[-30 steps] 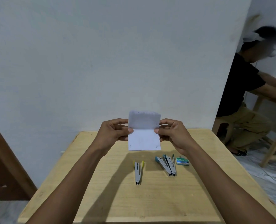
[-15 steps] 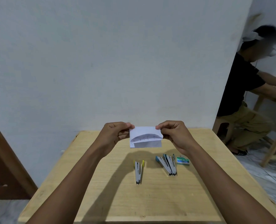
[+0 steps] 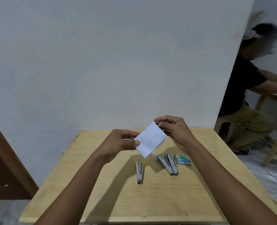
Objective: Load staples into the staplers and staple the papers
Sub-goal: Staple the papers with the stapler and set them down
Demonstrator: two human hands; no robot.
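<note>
Paper [image 3: 150,140]: one small white piece, apparently folded, held in the air over the far half of the table [image 3: 102,200], tilted on a diagonal with its low corner pointing down toward the yellow stapler [image 3: 139,172]

Head view, the only one supplied:
- Left hand [image 3: 118,143]: lower-left corner of the paper is pinched between thumb and fingers
- Right hand [image 3: 175,132]: upper-right corner is pinched between thumb and forefinger, the other fingers curled loosely behind
- Nothing else is grasped by either hand
- Yellow stapler lies alone on the table, below the paper, nose toward the camera
- Blue stapler [image 3: 164,164] and green stapler [image 3: 173,164] are laid side by side to its right, noses nearly touching
- Staple box [image 3: 184,160], green, is set just beside the green stapler; whether it has been opened cannot be told
- A second person [image 3: 244,95] is seated at another table, far right, by the white wall [image 3: 118,62]

Progress, as judged:
- No staple can be made out in the paper
- All three staplers lie on the table, none in hand; whether any is loaded is not shown
- The paper appears to be in preparation only
- Loading of the staplers and all stapling are taken to be left; the task is judged to be near its start
</note>
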